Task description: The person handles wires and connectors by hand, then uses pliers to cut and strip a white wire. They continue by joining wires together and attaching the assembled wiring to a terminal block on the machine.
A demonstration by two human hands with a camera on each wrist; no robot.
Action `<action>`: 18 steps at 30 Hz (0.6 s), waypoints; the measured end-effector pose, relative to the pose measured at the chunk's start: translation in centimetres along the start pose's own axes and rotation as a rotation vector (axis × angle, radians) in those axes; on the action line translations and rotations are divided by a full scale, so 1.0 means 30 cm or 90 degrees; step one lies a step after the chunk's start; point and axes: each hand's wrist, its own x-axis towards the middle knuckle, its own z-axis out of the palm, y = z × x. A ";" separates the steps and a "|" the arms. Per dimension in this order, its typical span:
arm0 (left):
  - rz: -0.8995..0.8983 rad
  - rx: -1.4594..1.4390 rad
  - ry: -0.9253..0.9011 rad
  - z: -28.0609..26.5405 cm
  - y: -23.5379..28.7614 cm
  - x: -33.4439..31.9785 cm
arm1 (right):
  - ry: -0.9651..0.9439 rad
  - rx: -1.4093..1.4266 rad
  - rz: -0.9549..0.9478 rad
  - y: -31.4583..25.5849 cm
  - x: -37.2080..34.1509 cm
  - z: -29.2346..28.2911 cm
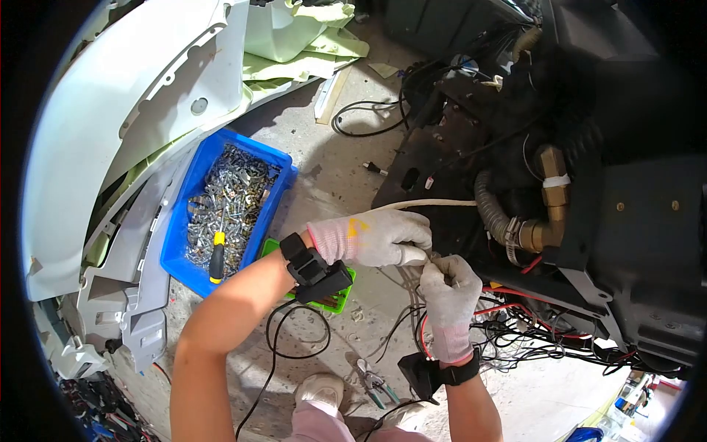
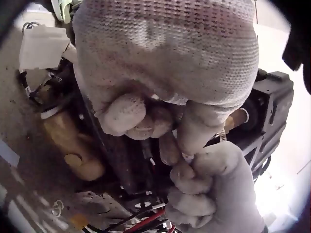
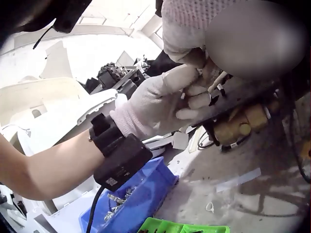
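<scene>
In the head view, the left arm comes up from the lower edge, bends at the elbow and reaches rightward, so that the gloved left hand [image 1: 383, 236] lies nearly level, back of the hand to the camera, knuckles toward the dark machine frame [image 1: 442, 140]. The gloved right hand [image 1: 451, 295] points upward from a nearly vertical forearm, and its fingertips meet the left ones just below the pale cord [image 1: 442, 202]. That cord runs from beneath the left hand across to the corrugated hose [image 1: 492, 202], beside the brass fitting [image 1: 554, 195]. Left of the hands stands the blue bin [image 1: 177, 254] of metal fasteners, with the green tray [image 1: 347, 280] under the left wrist. In the left wrist view, the left hand fills the top with its fingers curled in and its thumb pointing down; the right hand's fingers are folded beneath it. Both grips are narrow, pinching a small pale piece [image 2: 187, 157] where thumb and fingertips meet; most of it is covered. In the right wrist view, the left hand reaches in from the left, fingers bent, and the cord slants just beside their tips; the right hand's fingertips are mostly hidden there.
</scene>
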 end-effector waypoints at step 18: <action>-0.400 -0.173 0.537 0.158 0.151 -0.091 | -0.037 0.423 0.221 -0.045 0.027 -0.037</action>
